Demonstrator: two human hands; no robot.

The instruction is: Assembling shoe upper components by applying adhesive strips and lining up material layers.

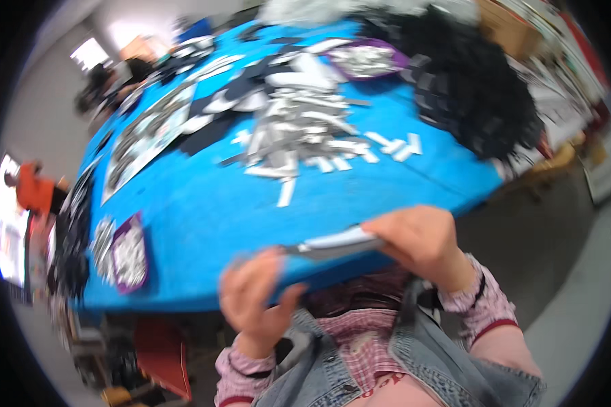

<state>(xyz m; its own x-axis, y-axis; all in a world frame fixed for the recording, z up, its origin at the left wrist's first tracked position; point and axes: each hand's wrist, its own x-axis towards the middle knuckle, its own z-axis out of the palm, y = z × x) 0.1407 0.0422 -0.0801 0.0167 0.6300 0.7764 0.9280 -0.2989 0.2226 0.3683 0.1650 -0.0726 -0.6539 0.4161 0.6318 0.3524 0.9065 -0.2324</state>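
Note:
My right hand (421, 239) is closed on one end of a narrow white and dark grey strip (339, 243), held over the near edge of the blue table. At the strip's other, darker end is my left hand (251, 295), blurred by motion, its thumb and fingers apart. Whether a fingertip touches that end I cannot tell. Beyond my hands lies a loose heap of white and grey strips (295, 129) on the blue tabletop (197, 217). One white strip (286, 192) lies at the heap's near side.
A purple basket (141, 237) of small white pieces stands at the left, another purple basket (404, 61) at the back. A large black pile (475, 88) covers the far right. A red chair (163, 356) stands below left. A person in orange (35, 190) is farther off.

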